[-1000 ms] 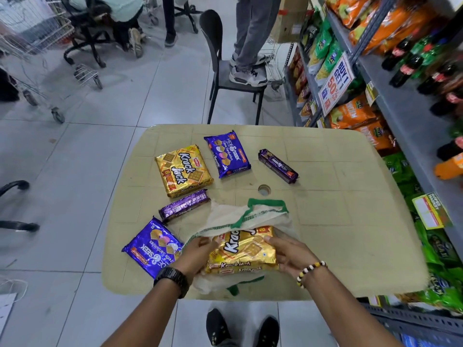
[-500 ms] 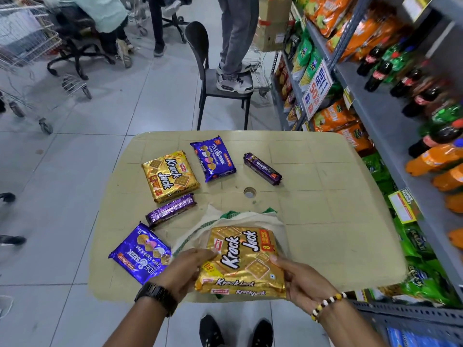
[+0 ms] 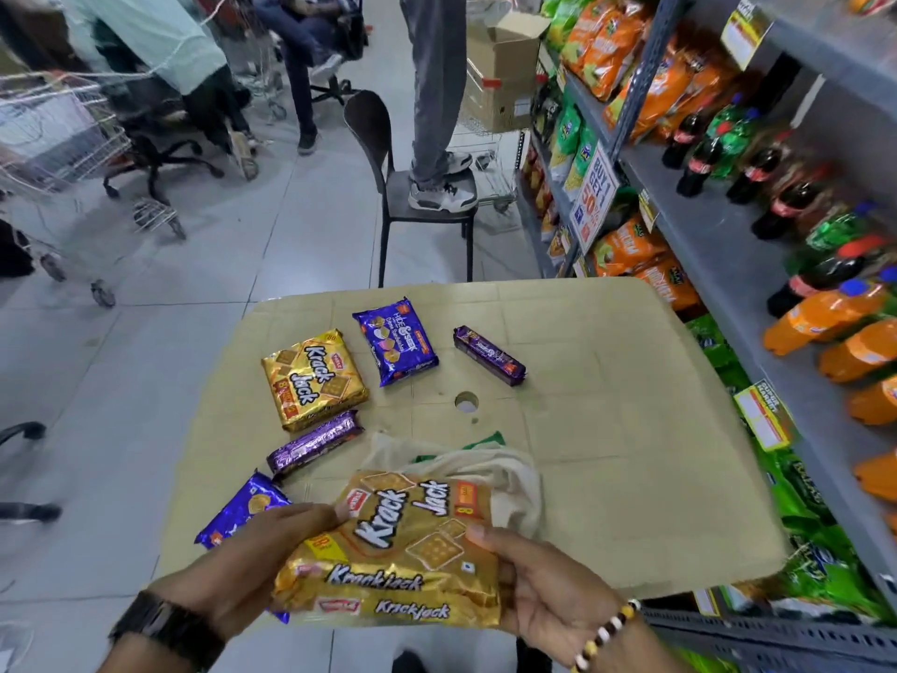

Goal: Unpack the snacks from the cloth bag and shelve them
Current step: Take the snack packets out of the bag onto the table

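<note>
Holding the cracker pack (image 3: 403, 541) by both ends, left hand (image 3: 252, 551) and right hand (image 3: 534, 575) each clamped on it, over the cloth bag (image 3: 505, 478) near the counter (image 3: 631, 429) edge. Best carried level to the shelf (image 3: 704, 245), I judge, without crushing brittle crackers.
</note>
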